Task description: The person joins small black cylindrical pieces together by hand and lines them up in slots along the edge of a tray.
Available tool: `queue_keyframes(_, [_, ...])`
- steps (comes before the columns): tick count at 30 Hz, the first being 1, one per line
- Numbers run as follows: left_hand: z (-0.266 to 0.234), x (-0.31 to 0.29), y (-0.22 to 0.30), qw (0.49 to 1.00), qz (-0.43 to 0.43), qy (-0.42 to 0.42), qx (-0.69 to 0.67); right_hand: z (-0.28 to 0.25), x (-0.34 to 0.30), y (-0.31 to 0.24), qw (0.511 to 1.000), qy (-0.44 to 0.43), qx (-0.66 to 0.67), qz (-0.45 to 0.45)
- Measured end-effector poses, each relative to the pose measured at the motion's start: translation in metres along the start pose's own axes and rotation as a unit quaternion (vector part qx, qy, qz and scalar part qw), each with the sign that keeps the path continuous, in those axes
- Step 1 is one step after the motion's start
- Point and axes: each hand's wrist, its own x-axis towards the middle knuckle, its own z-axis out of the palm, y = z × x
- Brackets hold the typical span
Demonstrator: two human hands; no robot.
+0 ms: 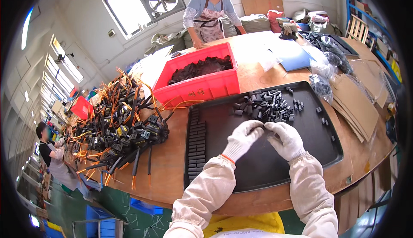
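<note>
My left hand (pixel 246 137) and my right hand (pixel 285 138), both in white knit gloves, meet over a black tray (pixel 254 169). Their fingertips are pinched together at the near edge of a heap of short black tubes (pixel 266 104). Whatever sits between the fingers is too small and covered to make out. Along the tray's left side, more short black tubes (pixel 197 143) lie stacked in a neat column. A few loose ones (pixel 325 121) are scattered near the tray's right rim.
A red bin (pixel 202 85) holding dark pieces stands behind the tray. Left of it is a pile of black cable assemblies (pixel 124 128) with orange wires. Cardboard sheets (pixel 355 104) and plastic bags (pixel 322 72) lie at the right. One person (pixel 211 16) stands across the table, another (pixel 56 156) far left.
</note>
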Motion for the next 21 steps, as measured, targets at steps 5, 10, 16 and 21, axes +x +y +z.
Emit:
queue_keyframes(5, [-0.067, 0.016, 0.010, 0.888, 0.122, 0.173, 0.409, -0.006, -0.007, 0.010, 0.998, 0.041, -0.030, 0.038])
queue_keyframes(10, [-0.152, 0.012, 0.016, 0.703, 0.022, 0.231, 0.672, 0.000, -0.007, 0.004, 0.993, 0.057, -0.022, 0.096])
queue_keyframes(16, [-0.178, 0.008, 0.008, 0.653, -0.036, 0.189, 0.733, -0.003, -0.004, 0.000, 0.988, 0.057, 0.031, 0.141])
queue_keyframes(21, [-0.166, 0.019, 0.007, 0.662, -0.097, 0.290, 0.684, -0.002, -0.008, 0.006, 0.989, 0.075, 0.020, 0.126])
